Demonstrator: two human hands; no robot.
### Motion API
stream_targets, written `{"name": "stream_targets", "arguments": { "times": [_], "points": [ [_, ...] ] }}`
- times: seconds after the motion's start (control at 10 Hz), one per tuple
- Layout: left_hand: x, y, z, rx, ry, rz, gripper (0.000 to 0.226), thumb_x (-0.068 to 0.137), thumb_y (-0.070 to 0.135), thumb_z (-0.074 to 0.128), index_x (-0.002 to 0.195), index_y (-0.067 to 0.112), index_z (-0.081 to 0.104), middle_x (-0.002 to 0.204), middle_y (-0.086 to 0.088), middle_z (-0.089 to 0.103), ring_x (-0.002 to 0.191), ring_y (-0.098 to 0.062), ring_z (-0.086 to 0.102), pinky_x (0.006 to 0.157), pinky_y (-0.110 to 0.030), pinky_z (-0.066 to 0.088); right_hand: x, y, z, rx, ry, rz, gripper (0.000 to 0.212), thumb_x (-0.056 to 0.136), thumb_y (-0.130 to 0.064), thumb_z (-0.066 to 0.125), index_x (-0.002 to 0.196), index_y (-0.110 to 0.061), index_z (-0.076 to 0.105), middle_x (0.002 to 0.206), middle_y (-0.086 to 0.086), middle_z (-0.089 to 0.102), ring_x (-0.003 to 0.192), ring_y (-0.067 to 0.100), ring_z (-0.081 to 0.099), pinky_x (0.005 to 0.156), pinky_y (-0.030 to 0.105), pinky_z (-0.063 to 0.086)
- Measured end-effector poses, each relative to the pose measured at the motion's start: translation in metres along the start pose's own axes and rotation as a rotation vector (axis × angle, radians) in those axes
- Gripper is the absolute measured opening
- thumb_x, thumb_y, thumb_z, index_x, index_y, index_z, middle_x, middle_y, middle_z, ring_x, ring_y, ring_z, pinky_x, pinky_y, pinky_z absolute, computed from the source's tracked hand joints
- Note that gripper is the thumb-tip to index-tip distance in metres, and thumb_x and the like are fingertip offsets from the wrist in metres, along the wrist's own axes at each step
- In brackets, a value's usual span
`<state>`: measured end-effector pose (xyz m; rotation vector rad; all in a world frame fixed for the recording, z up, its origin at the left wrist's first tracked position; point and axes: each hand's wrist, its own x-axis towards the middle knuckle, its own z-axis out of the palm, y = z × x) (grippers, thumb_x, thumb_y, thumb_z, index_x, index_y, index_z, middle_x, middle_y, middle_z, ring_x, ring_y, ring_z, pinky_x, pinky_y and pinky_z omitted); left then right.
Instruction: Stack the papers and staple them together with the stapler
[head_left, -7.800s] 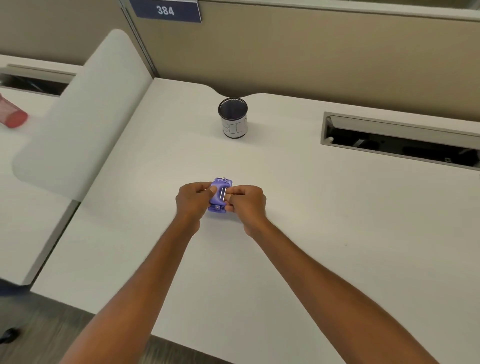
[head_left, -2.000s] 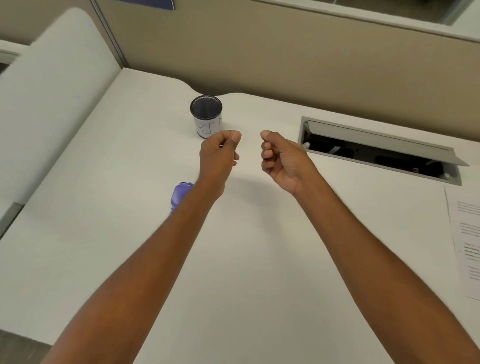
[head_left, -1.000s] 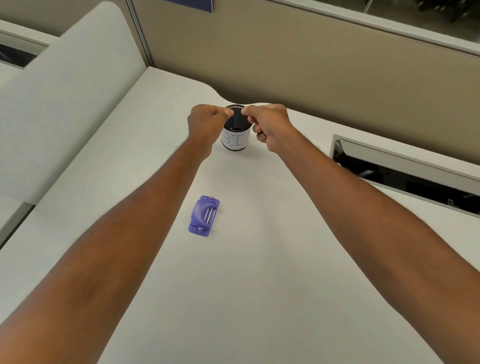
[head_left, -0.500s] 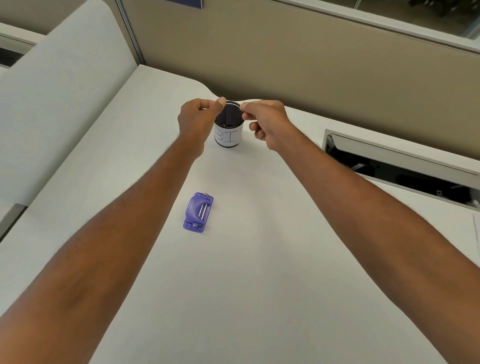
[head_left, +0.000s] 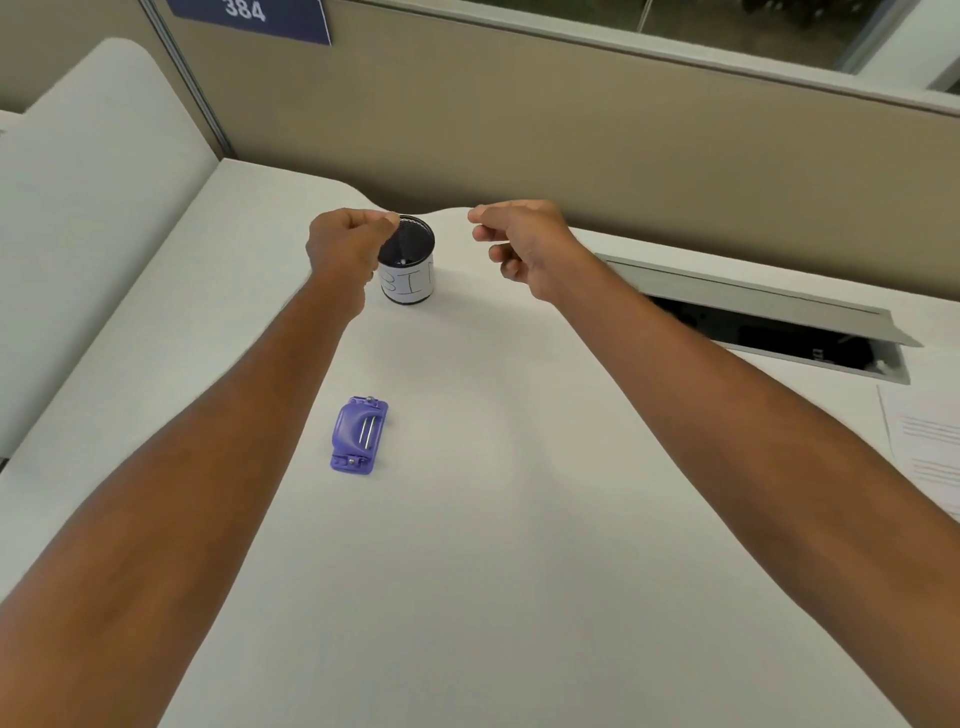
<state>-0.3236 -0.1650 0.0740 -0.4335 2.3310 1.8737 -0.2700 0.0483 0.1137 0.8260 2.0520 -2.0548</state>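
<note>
A small purple stapler (head_left: 359, 435) lies flat on the white desk (head_left: 493, 519), between my forearms and touched by neither hand. My left hand (head_left: 345, 244) hovers at the left rim of a black mesh cup, thumb and fingers pinched together; I can see nothing between them. My right hand (head_left: 524, 244) is to the right of the cup, apart from it, with fingers curled and nothing visible in them. A printed paper sheet (head_left: 927, 452) lies at the desk's right edge, cut off by the frame.
The black mesh cup (head_left: 408, 265), with a white label, stands near the desk's back edge, a tiny pale bit inside it. An open cable hatch (head_left: 753, 322) sits in the desk at back right. A beige partition rises behind. A white divider panel (head_left: 88, 208) stands on the left.
My right hand has drawn away from the cup to the right. My left hand stays pinched at the cup's rim. The stapler has not moved on the desk.
</note>
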Motion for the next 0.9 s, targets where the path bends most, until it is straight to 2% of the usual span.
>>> {"name": "stream_targets", "arguments": {
  "times": [0.1,0.2,0.3,0.4,0.5,0.6,0.7,0.8,0.9],
  "points": [
    [-0.002,0.001,0.004,0.012,0.023,-0.015,0.045,0.081,0.041,0.091,0.109,0.024,0.061,0.097,-0.002,0.068,0.066,-0.015,0.055,0.058,-0.026,0.048,-0.004,0.003,-0.006,0.013,-0.002,0.006,0.025,0.096,-0.021,0.076,0.118,-0.01,0.079,0.081,-0.002,0.075,0.053,0.012,0.052,0.048,0.02,0.033],
    [-0.007,0.003,0.008,-0.027,-0.018,-0.044,0.062,0.081,0.055,0.088,0.125,0.027,0.054,0.102,0.0,0.069,0.064,-0.013,0.055,0.063,-0.027,0.048,-0.007,0.005,-0.016,0.025,-0.007,0.008,0.026,0.098,-0.025,0.076,0.12,-0.012,0.076,0.085,-0.002,0.079,0.052,0.011,0.058,0.048,0.02,0.037],
    [-0.009,0.004,0.008,-0.042,-0.027,-0.05,0.064,0.088,0.06,0.078,0.135,0.025,0.052,0.102,0.002,0.075,0.059,-0.012,0.055,0.063,-0.027,0.046,-0.009,0.007,-0.027,0.028,-0.007,0.011,0.025,0.099,-0.027,0.075,0.119,-0.013,0.076,0.087,-0.003,0.08,0.053,0.01,0.062,0.048,0.02,0.039],
    [-0.007,0.004,0.003,-0.066,-0.01,-0.047,0.059,0.092,0.061,0.072,0.132,0.02,0.06,0.098,0.003,0.077,0.055,-0.011,0.055,0.056,-0.026,0.044,-0.01,0.009,-0.035,0.03,0.001,0.009,0.027,0.099,-0.029,0.075,0.121,-0.013,0.077,0.088,-0.003,0.08,0.055,0.01,0.063,0.048,0.02,0.04],
    [-0.006,0.005,-0.003,-0.03,-0.007,-0.017,0.026,0.094,0.044,0.074,0.106,0.021,0.071,0.091,0.004,0.076,0.054,-0.012,0.054,0.053,-0.025,0.042,-0.013,0.012,-0.037,0.03,0.015,0.02,0.03,0.099,-0.028,0.074,0.123,-0.011,0.077,0.089,-0.003,0.08,0.057,0.011,0.063,0.048,0.02,0.04],
    [-0.004,0.002,-0.008,0.043,-0.004,0.035,0.003,0.087,0.024,0.076,0.09,0.022,0.077,0.081,0.003,0.071,0.054,-0.014,0.053,0.053,-0.025,0.042,-0.016,0.015,-0.034,0.036,0.011,0.026,0.027,0.098,-0.027,0.074,0.121,-0.011,0.077,0.087,-0.003,0.08,0.056,0.011,0.063,0.049,0.021,0.04],
    [-0.005,0.002,-0.009,0.062,-0.007,0.055,0.021,0.086,0.04,0.086,0.079,0.024,0.074,0.082,0.001,0.072,0.056,-0.015,0.053,0.052,-0.023,0.042,-0.021,0.015,-0.028,0.038,0.007,0.033,0.024,0.098,-0.027,0.075,0.117,-0.013,0.078,0.085,-0.004,0.08,0.056,0.011,0.064,0.05,0.021,0.04],
    [-0.013,0.013,-0.007,0.029,-0.014,-0.007,0.049,0.085,0.072,0.075,0.086,0.023,0.075,0.091,0.002,0.08,0.056,-0.014,0.057,0.054,-0.025,0.043,-0.024,0.014,-0.024,0.046,-0.019,0.026,0.022,0.099,-0.031,0.074,0.113,-0.015,0.079,0.085,-0.004,0.081,0.056,0.01,0.064,0.051,0.022,0.042],
    [-0.01,0.015,-0.004,-0.094,-0.14,-0.181,0.086,0.094,0.09,0.032,0.112,0.019,0.078,0.104,0.001,0.086,0.062,-0.015,0.063,0.064,-0.03,0.046,-0.024,0.014,-0.024,0.078,-0.031,0.031,0.034,0.103,-0.041,0.07,0.119,-0.012,0.078,0.09,-0.002,0.082,0.062,0.013,0.069,0.053,0.022,0.044]
  ]
}}
